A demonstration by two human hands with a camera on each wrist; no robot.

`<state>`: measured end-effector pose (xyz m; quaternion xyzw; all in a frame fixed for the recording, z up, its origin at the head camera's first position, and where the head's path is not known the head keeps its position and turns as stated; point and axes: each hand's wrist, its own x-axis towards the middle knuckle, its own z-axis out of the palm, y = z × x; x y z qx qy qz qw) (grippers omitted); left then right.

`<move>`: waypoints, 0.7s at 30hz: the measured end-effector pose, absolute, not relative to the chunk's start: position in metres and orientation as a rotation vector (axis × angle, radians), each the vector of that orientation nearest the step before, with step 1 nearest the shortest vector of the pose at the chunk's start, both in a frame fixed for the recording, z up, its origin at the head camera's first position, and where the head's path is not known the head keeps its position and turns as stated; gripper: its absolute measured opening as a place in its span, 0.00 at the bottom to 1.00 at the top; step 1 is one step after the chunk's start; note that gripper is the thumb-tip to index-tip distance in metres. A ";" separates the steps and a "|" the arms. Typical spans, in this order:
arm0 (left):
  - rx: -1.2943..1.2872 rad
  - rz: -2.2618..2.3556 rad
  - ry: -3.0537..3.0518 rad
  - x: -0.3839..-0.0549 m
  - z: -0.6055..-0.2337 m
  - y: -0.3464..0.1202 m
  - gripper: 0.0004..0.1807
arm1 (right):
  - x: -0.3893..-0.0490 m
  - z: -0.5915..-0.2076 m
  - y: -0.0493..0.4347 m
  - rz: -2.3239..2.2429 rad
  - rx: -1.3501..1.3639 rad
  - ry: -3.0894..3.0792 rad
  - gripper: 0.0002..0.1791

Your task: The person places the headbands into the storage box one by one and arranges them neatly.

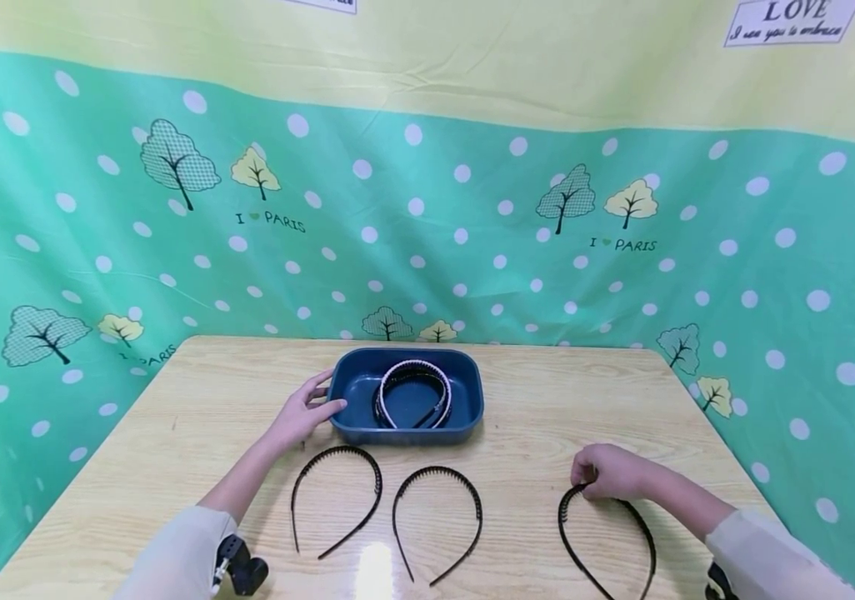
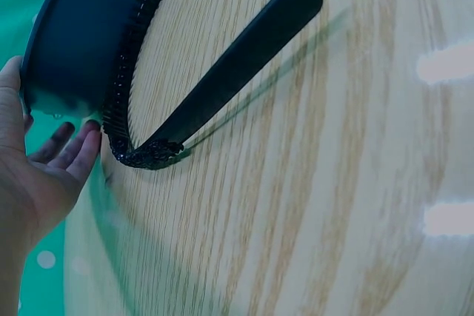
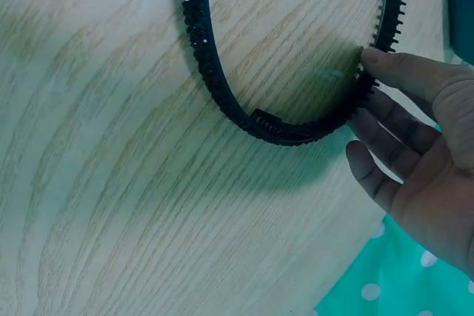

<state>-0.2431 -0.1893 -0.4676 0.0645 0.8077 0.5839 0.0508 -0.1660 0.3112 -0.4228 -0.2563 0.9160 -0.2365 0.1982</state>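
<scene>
My left hand point(image 1: 311, 417) grips the left end of a dark blue plastic basin point(image 1: 407, 437), thumb over the rim and fingers outside. Inside the basin lie a white headband point(image 1: 387, 379) and at least one black one, overlapping. On the right, my right hand point(image 1: 611, 472) pinches the top of a black toothed headband point(image 1: 651, 546) between thumb and fingers. Dark beading shows along part of this band point(image 3: 204, 53) in the right wrist view. Two more black toothed headbands, a left one point(image 1: 378, 483) and a middle one point(image 1: 478, 504), lie in front of the basin.
The light wood-grain table point(image 1: 525, 392) is backed by a green and yellow curtain point(image 1: 442, 208) with white dots and printed trees. Glare falls on the table near its front edge. Dark devices are strapped at both wrists, the left one point(image 1: 243, 571) showing more fully.
</scene>
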 end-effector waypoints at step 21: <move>0.187 1.793 2.452 -0.243 -0.468 -0.189 0.38 | -0.173 -0.411 0.306 -0.607 -0.763 2.612 0.04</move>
